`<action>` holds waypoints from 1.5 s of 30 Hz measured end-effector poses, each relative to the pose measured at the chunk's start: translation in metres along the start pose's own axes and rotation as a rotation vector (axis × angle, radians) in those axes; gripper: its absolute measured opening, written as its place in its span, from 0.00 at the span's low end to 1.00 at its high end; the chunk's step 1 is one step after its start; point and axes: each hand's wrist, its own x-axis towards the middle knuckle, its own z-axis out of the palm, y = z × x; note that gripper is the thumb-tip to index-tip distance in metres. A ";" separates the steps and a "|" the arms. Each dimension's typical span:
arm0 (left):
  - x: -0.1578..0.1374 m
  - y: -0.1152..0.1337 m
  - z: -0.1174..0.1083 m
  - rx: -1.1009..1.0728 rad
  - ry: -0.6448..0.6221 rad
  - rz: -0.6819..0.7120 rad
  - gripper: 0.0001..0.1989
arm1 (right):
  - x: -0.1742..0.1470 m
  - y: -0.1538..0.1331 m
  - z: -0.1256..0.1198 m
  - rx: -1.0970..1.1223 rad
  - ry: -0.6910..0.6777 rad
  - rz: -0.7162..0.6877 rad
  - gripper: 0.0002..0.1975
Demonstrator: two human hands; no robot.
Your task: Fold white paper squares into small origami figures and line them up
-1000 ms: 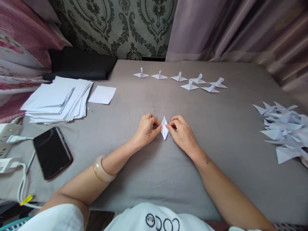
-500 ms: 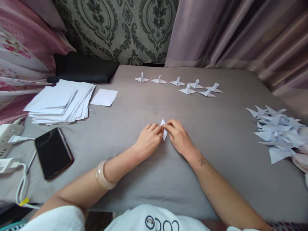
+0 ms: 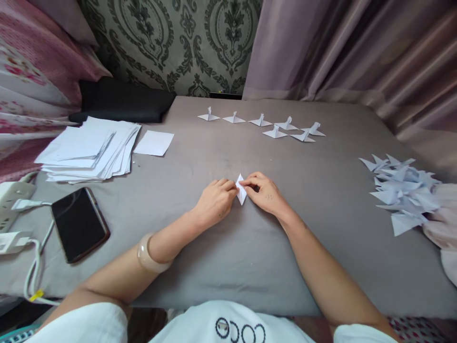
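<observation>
A small diamond of folded white paper (image 3: 241, 191) lies between my two hands at the middle of the table. My left hand (image 3: 218, 197) has its fingers curled and closed on the diamond's left corner. From the other side, my right hand (image 3: 263, 191) pinches the right corner between thumb and fingertips. The fingertips hide parts of both side corners, while the upper and lower points show.
Several folded paper birds (image 3: 261, 121) stand in rows at the back. A heap of folded paper pieces (image 3: 405, 190) lies at right. On the left are a stack of white paper (image 3: 89, 150), a single sheet (image 3: 154, 143), a phone (image 3: 80, 225) and a power strip (image 3: 12, 202).
My right hand has shifted outward a little, so more of the paper diamond's middle shows. My left hand stays at its left corner. The whole view has turned slightly.
</observation>
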 end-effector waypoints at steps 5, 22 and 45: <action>-0.001 -0.007 0.005 -0.180 0.067 -0.033 0.16 | 0.001 0.000 0.000 0.010 -0.019 0.023 0.15; 0.018 -0.013 0.020 -0.668 0.241 -0.402 0.04 | -0.005 0.002 0.005 0.004 0.131 0.011 0.17; 0.020 0.002 0.002 -1.558 0.233 -0.419 0.18 | -0.010 -0.025 -0.008 0.918 0.051 0.328 0.15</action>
